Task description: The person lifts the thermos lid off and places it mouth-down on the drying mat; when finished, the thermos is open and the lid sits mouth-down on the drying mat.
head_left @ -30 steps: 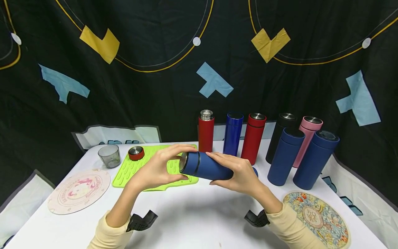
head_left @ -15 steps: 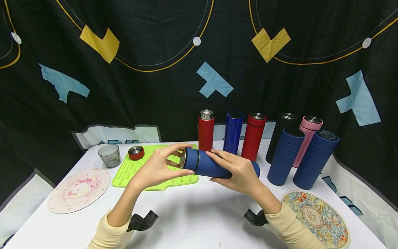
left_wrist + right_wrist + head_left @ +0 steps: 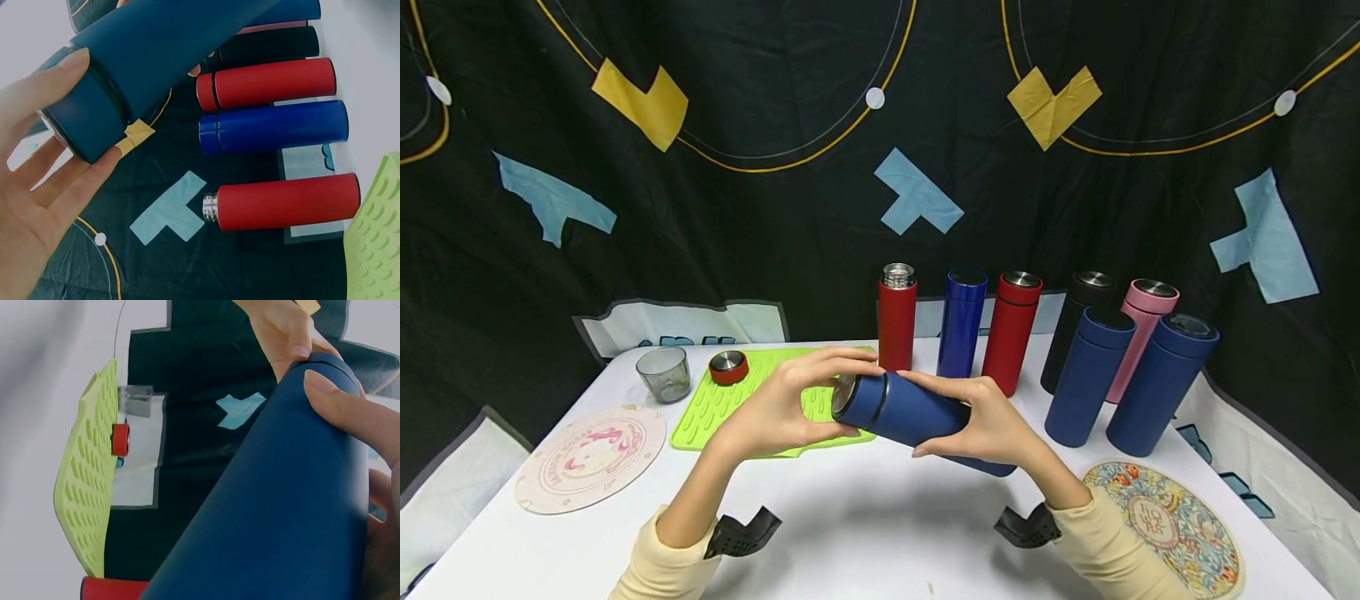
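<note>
Held in the air over the table is a navy vacuum flask [image 3: 925,410], its lid end to the left and slightly higher than its base. My left hand [image 3: 778,410] grips the lid [image 3: 862,398], thumb on the near side and fingers on the far side. A dark ring marks the joint between lid and body. Around the body curls my right hand [image 3: 988,417], thumb below and fingers over the top. In the left wrist view the thumb presses the lid [image 3: 84,119] beside the ring. The flask's body [image 3: 281,500] fills much of the right wrist view.
Behind stand a lidless red flask [image 3: 897,321], a bright blue flask [image 3: 961,325] and another red flask [image 3: 1013,333]. Several more flasks stand right. A green mat [image 3: 700,421] bears a red lid [image 3: 728,368], near a glass cup [image 3: 665,377]. Round mats [image 3: 591,462] lie either side.
The flask's base end has dipped, so it slants more steeply. My right hand has turned with it. My left fingers have shifted their hold around the lid.
</note>
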Motion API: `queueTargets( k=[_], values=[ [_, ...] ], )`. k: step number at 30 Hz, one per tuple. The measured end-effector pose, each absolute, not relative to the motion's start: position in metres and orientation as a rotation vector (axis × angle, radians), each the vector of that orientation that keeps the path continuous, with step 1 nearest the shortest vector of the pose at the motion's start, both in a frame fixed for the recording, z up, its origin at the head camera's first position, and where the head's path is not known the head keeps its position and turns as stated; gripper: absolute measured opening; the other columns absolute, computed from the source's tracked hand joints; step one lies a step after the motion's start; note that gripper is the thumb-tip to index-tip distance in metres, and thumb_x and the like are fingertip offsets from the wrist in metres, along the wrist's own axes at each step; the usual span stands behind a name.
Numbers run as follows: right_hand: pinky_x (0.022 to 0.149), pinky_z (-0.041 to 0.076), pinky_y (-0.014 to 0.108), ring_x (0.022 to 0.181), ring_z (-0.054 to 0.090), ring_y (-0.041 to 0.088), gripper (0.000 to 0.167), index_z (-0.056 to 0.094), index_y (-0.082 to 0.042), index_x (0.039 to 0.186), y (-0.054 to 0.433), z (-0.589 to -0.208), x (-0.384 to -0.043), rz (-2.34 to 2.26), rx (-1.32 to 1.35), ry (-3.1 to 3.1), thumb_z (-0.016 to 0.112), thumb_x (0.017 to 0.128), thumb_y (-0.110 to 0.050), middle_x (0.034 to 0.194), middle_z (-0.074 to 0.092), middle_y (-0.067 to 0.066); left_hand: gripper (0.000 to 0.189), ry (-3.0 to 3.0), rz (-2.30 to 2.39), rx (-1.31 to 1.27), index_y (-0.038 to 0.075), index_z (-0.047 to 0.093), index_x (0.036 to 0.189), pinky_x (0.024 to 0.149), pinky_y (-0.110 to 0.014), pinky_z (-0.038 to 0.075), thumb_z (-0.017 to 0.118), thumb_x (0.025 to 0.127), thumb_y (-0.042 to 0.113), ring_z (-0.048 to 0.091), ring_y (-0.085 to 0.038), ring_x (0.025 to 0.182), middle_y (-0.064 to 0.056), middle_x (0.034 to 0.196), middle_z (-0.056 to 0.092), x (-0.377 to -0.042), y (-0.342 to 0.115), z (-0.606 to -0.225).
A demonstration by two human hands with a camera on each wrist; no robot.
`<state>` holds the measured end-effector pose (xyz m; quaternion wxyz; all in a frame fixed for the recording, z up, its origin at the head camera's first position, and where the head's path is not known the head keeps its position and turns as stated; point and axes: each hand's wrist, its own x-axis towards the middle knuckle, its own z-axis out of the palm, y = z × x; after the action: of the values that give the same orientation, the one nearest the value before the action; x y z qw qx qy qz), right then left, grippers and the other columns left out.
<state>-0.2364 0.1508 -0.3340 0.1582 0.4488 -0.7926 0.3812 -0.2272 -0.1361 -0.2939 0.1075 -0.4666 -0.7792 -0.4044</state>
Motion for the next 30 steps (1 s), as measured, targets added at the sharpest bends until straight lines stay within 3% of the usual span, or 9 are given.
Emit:
queueTargets(
  k=[11, 16, 21, 25, 30],
  values=[
    [0.085, 0.055, 0.041, 0.111, 0.063, 0.025, 0.083, 0.056, -0.015, 0.137, 0.145, -0.333, -0.232, 0.778, 1.205, -2.128, 0.092, 0.063, -0.029, 0.126, 0.063, 0.006, 0.071, -2.393, -1.24, -1.137, 0.019, 0.054, 0.135, 0.078, -0.028, 0.056, 0.086, 0.073, 0.029, 0.06, -0.018, 0.102, 0.002, 0.128, 0.059, -0.227, -0.134, -0.296],
    [0.085, 0.055, 0.04, 0.109, 0.064, 0.024, 0.083, 0.055, -0.016, 0.138, 0.148, -0.332, -0.232, 0.841, 1.231, -2.171, 0.091, 0.064, -0.029, 0.126, 0.063, 0.005, 0.073, -2.387, -1.166, -1.227, 0.022, 0.053, 0.137, 0.084, -0.032, 0.055, 0.086, 0.072, 0.029, 0.055, -0.017, 0.115, 0.005, 0.134, 0.054, -0.228, -0.134, -0.295],
    [0.082, 0.056, 0.035, 0.101, 0.064, 0.02, 0.08, 0.053, -0.017, 0.139, 0.154, -0.33, -0.234, 1.074, 1.292, -2.311, 0.089, 0.069, -0.029, 0.122, 0.065, 0.003, 0.075, -2.365, -1.162, -1.398, 0.022, 0.053, 0.138, 0.089, -0.037, 0.053, 0.087, 0.071, 0.015, 0.047, -0.018, 0.125, 0.006, 0.139, 0.05, -0.227, -0.135, -0.293],
    [0.08, 0.056, 0.036, 0.1, 0.063, 0.021, 0.078, 0.053, -0.016, 0.14, 0.156, -0.33, -0.234, 1.157, 1.306, -2.36, 0.087, 0.071, -0.031, 0.12, 0.066, 0.004, 0.074, -2.358, -1.167, -1.427, 0.022, 0.054, 0.136, 0.089, -0.038, 0.052, 0.086, 0.071, 0.008, 0.047, -0.018, 0.126, 0.006, 0.138, 0.051, -0.224, -0.135, -0.292],
    [0.08, 0.056, 0.035, 0.099, 0.063, 0.02, 0.079, 0.052, -0.019, 0.14, 0.154, -0.328, -0.233, 1.101, 1.286, -2.343, 0.087, 0.07, -0.031, 0.121, 0.066, 0.003, 0.069, -2.334, -1.179, -1.388, 0.022, 0.054, 0.134, 0.088, -0.035, 0.053, 0.085, 0.073, 0.015, 0.05, -0.017, 0.121, 0.005, 0.135, 0.053, -0.225, -0.135, -0.293]
  ],
)
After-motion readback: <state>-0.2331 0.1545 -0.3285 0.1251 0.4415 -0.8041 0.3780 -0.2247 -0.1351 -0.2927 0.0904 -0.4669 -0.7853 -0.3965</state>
